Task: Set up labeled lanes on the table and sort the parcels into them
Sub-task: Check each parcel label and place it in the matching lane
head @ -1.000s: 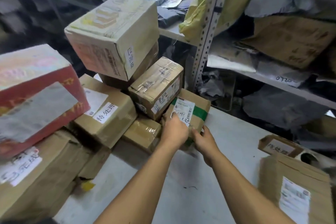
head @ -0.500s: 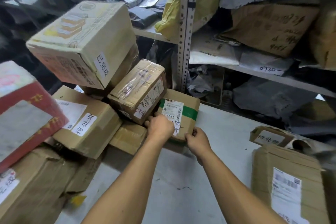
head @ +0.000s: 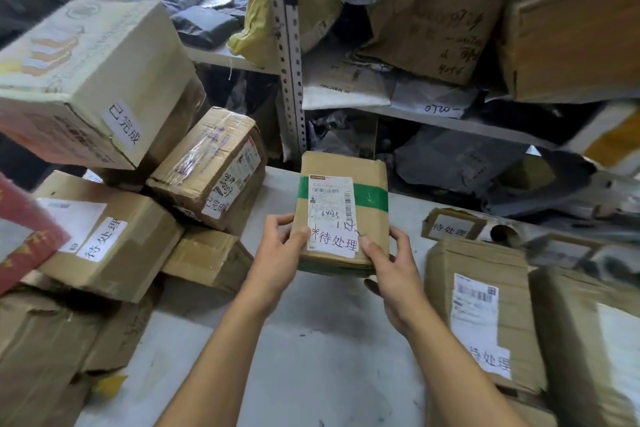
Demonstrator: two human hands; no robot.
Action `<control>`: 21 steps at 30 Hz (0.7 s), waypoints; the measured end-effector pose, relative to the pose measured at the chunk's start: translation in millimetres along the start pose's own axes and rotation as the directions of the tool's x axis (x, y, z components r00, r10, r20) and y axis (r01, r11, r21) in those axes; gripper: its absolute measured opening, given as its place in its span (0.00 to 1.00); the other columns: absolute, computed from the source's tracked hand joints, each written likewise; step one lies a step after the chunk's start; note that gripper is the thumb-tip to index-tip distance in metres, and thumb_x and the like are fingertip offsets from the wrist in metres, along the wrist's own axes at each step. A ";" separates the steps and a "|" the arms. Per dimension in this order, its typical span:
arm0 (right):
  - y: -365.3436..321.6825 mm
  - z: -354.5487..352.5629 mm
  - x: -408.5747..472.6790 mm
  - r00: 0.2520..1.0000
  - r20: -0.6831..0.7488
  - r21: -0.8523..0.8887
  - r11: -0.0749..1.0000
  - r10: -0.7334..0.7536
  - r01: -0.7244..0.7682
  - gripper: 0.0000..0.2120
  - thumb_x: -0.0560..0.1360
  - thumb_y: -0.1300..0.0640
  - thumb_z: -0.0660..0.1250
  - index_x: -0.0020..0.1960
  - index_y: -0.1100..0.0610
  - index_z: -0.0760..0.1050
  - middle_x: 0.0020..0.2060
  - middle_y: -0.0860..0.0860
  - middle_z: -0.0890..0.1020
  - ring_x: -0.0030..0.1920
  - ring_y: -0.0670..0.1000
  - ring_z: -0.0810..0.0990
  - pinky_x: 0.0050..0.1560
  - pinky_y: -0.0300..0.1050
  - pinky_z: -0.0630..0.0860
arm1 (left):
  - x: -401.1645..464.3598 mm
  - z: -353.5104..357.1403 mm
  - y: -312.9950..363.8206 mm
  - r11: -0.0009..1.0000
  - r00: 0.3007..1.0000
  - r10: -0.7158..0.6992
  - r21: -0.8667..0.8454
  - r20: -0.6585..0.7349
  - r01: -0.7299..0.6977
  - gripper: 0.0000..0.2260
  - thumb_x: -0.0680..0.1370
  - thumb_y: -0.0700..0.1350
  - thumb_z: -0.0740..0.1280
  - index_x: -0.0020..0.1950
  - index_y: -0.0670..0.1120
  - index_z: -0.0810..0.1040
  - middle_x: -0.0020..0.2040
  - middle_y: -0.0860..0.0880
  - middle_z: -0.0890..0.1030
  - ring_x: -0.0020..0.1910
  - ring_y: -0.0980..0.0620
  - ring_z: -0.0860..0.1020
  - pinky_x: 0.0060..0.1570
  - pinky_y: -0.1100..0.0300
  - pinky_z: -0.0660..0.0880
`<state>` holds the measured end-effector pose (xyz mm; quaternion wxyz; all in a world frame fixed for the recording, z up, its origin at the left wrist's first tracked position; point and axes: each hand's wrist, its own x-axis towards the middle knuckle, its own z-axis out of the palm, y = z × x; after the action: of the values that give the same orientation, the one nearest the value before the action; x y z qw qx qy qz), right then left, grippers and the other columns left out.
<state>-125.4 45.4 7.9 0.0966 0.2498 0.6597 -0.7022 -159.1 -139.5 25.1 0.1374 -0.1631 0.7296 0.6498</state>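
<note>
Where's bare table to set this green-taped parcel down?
Bare table lies under the green-taped parcel, between the left stack and the right-hand parcels, running toward the shelf post. Both sides are crowded.

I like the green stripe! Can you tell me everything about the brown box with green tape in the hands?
The flat brown cardboard box with a green tape band is held tilted above the grey table. A white shipping label with barcodes crosses the tape; below it is a white handwritten sticker reading 待处理. Its edges look slightly creased. The left hand grips its lower left edge, the right hand its lower right corner.
</note>
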 end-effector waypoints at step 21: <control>42.4 -287.8 -245.7 0.964 -0.199 -0.080 0.983 -0.178 0.165 0.33 0.79 0.43 0.64 0.79 0.39 0.53 0.60 0.35 0.78 0.56 0.32 0.78 0.57 0.31 0.74 | -275.2 216.4 -29.4 0.992 0.929 0.127 -0.020 0.346 -0.128 0.18 0.82 0.52 0.63 0.73 0.61 0.69 0.58 0.57 0.83 0.55 0.56 0.83 0.53 0.52 0.81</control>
<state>169.1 273.6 86.8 -0.0256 0.2596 0.7071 -0.6572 100.9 88.8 86.6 0.2217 0.0018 0.7040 0.6747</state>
